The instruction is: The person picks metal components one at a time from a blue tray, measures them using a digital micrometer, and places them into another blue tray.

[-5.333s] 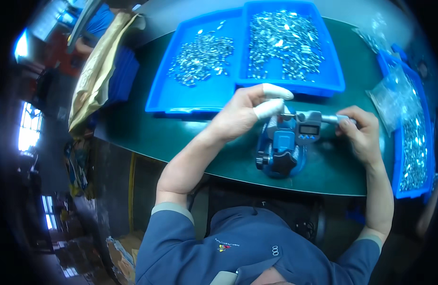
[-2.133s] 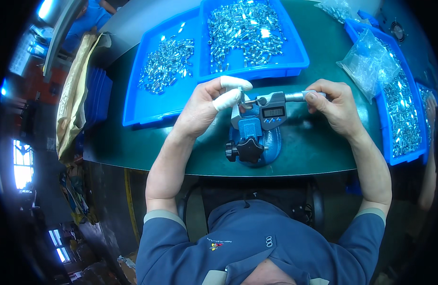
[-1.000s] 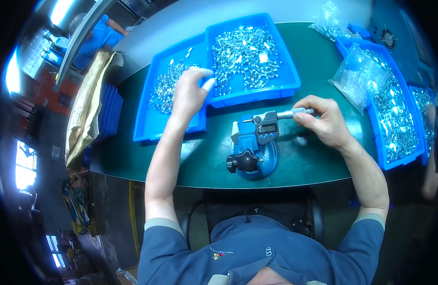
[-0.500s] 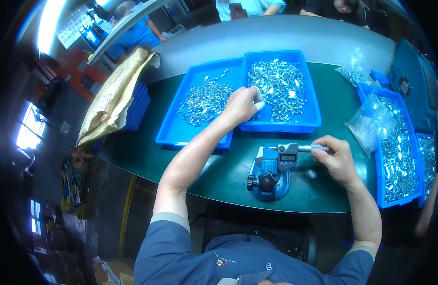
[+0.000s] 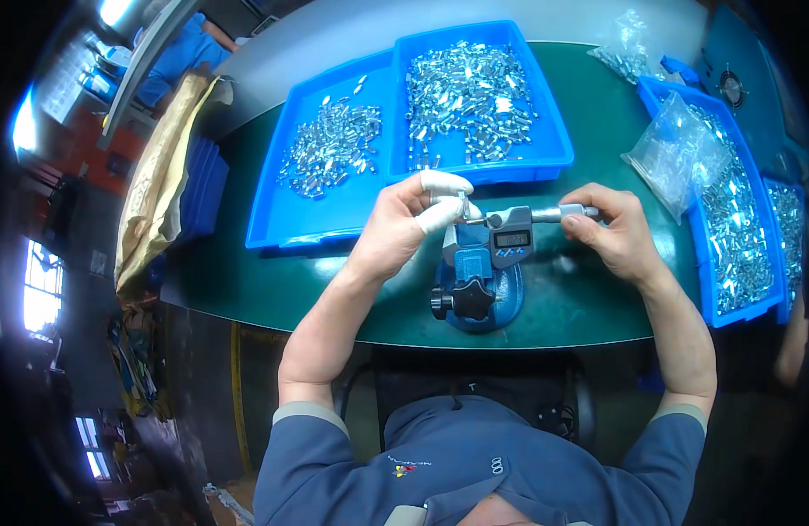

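A digital micrometer (image 5: 511, 238) is clamped in a blue stand (image 5: 480, 285) with a black knob, near the table's front edge. My right hand (image 5: 617, 230) has thumb and fingers closed on the micrometer's thimble. White finger covers sheathe some fingers of my left hand (image 5: 413, 217), which pinches a small shiny metal part (image 5: 464, 203) at the micrometer's measuring gap. Whether the part touches the measuring faces I cannot tell. Beyond my left hand are two blue trays: the left tray (image 5: 312, 230) with a loose pile of metal parts (image 5: 333, 145), the right tray (image 5: 545, 162) with a fuller heap.
Along the right edge stands another blue bin (image 5: 708, 272) of metal parts, with a clear plastic bag (image 5: 672, 153) overlapping it. A second bag of parts (image 5: 628, 53) lies behind. At left, brown paper (image 5: 159, 184) covers stacked blue bins (image 5: 203, 188). A person in blue (image 5: 181, 57) is at far left.
My left hand has come back from the right tray to the micrometer with a small metal part. My right hand stays on the thimble. The whole view has shifted.
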A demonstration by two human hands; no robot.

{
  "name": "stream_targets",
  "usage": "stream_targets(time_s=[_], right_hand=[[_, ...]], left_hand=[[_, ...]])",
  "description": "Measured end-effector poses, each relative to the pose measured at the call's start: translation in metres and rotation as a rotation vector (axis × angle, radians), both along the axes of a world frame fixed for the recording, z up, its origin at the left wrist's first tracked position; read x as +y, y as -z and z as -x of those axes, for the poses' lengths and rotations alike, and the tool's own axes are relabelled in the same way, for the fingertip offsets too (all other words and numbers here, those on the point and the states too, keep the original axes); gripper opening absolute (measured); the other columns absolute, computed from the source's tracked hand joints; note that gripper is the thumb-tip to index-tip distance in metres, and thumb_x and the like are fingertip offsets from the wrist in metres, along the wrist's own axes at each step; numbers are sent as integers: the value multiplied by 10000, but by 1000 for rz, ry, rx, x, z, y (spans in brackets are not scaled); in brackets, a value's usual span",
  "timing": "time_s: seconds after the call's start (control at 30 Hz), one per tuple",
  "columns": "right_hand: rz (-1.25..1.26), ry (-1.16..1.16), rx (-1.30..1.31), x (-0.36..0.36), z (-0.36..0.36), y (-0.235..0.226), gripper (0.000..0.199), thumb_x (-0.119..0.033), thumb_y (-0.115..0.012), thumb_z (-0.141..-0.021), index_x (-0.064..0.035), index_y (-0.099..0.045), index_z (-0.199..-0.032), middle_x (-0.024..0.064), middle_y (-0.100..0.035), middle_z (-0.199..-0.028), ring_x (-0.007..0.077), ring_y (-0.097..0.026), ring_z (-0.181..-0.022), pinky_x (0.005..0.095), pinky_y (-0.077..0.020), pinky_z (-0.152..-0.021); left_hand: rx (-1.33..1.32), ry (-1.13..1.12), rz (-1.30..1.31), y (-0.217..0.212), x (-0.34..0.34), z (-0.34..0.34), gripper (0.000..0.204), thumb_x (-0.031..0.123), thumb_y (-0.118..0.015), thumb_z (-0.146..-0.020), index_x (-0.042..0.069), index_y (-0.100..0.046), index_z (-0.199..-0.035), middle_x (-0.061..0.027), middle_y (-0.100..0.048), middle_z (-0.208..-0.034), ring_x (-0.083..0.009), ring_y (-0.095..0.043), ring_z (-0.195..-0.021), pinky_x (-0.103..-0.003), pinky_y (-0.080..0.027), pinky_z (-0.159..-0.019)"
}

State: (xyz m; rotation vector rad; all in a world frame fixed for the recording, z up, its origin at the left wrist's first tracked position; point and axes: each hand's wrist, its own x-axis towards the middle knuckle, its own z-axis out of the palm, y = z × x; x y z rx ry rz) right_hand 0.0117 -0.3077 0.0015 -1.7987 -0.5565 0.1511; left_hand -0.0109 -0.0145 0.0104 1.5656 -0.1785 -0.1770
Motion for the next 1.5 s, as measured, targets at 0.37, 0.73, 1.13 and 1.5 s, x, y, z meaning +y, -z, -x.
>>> stream_targets(time_s=[0.37, 0.73, 1.13, 1.5], right_hand=[[-5, -4, -49, -1, 1, 4, 251, -223, -713, -879, 11, -680, -965, 36, -652, -735, 90, -577, -675, 244, -439, -615], [25, -14, -4, -3, -2, 3, 268, -255, -678, -911, 12, -684, -937, 34, -645, -719, 93, -566, -665, 243, -420, -604], [-22, -2, -6, 0, 1, -1, 250, -229, -672, -927, 18, -666, -957, 41, -640, -768, 95, -602, -706, 233, -458, -644], [-44, 0, -19, 0, 3, 1, 245, -212, -682, -920, 21, -661, -991, 44, -648, -784, 95, -613, -715, 230, -471, -642]], left_hand=[[17, 27, -30, 1, 5, 3, 198, 70, -624, -920, 41, -658, -1112, -82, -718, -916, -134, -675, -822, -264, -524, -698], [9, 28, -36, 0, 6, 2, 204, 97, -637, -915, 44, -654, -1111, -88, -716, -886, -131, -672, -734, -264, -531, -583], [11, 37, -31, 1, 6, 2, 206, 118, -637, -924, 49, -654, -1117, -80, -717, -912, -114, -672, -787, -248, -528, -642], [-23, 65, -18, 1, 7, 2, 195, 87, -609, -945, 36, -642, -1130, -105, -717, -925, -123, -672, -774, -248, -530, -624]])
